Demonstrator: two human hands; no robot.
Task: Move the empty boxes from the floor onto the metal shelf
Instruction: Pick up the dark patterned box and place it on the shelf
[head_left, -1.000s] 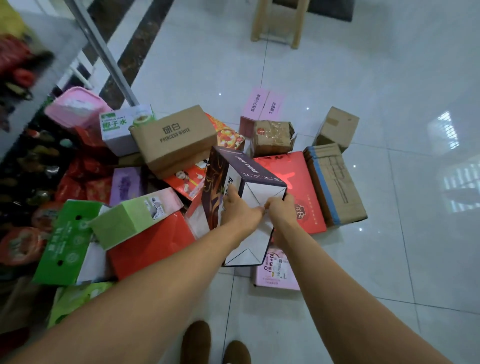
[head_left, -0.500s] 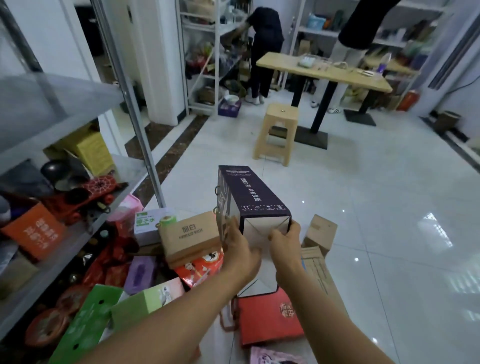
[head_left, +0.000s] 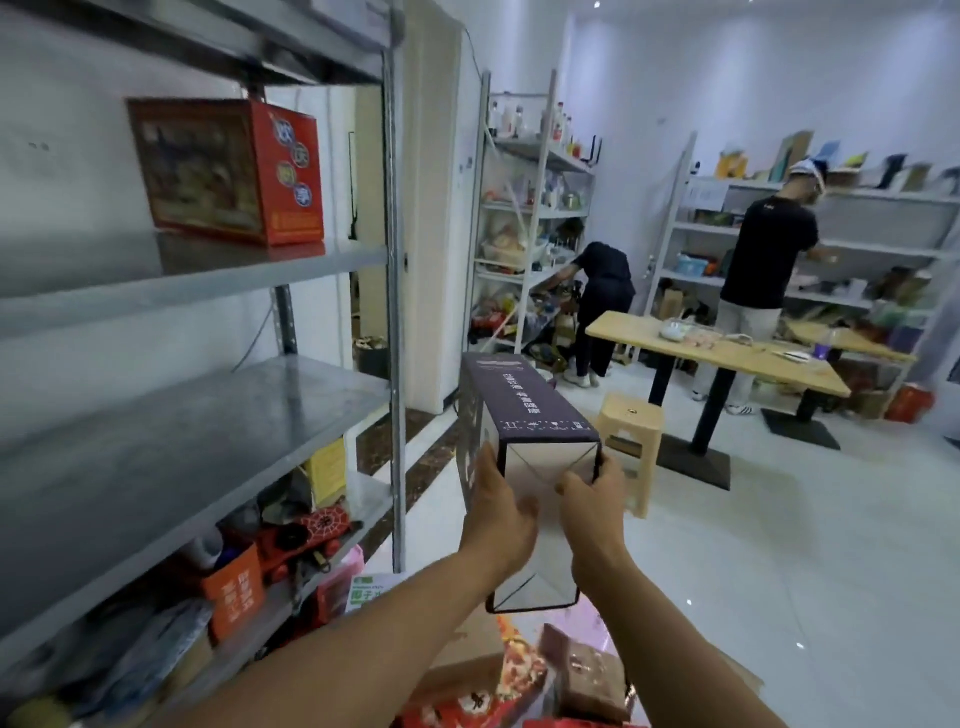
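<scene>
I hold a tall dark purple box (head_left: 524, 400) with a white end face up in front of me, at about the height of the middle shelf. My left hand (head_left: 496, 506) grips its left edge and my right hand (head_left: 592, 499) grips its right edge. The metal shelf (head_left: 197, 415) stands to my left; its middle board is bare and grey. A red box (head_left: 234, 171) sits on the board above. Other boxes from the floor pile (head_left: 519, 680) show at the bottom edge, below my arms.
The shelf's lower board holds toys and an orange box (head_left: 236, 592). A shelf post (head_left: 397, 312) stands just left of the held box. A wooden stool (head_left: 628, 431) and a table (head_left: 722, 358) stand ahead on the white floor. Two people work at shelves in the back.
I have lifted the purple box from the floor pile up to shelf height, and my view has risen from the floor to the room. Both hands keep their grip on the box.
</scene>
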